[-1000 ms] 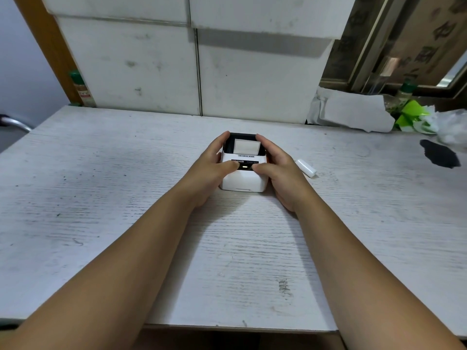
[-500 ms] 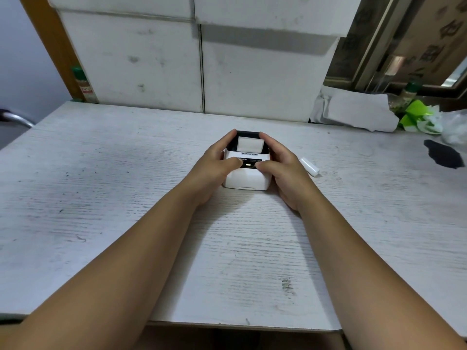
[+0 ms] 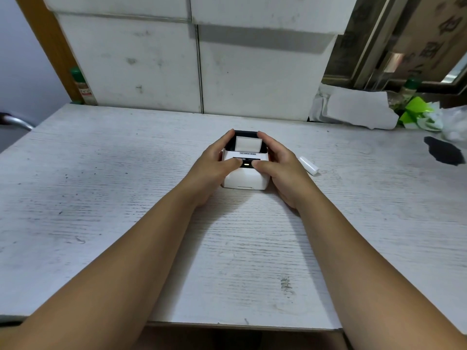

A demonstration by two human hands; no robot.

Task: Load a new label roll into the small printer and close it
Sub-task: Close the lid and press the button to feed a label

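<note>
A small white printer (image 3: pixel 246 179) with a black top rim stands in the middle of the whitewashed table (image 3: pixel 101 198). A strip of white label paper (image 3: pixel 248 144) shows at its back opening, and a small light glows on its front panel. My left hand (image 3: pixel 214 165) wraps the printer's left side, thumb on the front panel. On the right side my right hand (image 3: pixel 280 168) grips it the same way, thumb on the panel. A small white cylinder (image 3: pixel 308 165), like a roll core, lies on the table just right of my right hand.
White panels (image 3: pixel 197 66) stand along the table's back edge. Crumpled white paper (image 3: pixel 353 109), green wrapping (image 3: pixel 417 109) and a black patch (image 3: pixel 443 150) lie at the back right. A bottle (image 3: pixel 80 84) stands at the back left corner.
Both hands stay on the printer in the same grip. The view has shifted slightly; nothing on the table has moved.
</note>
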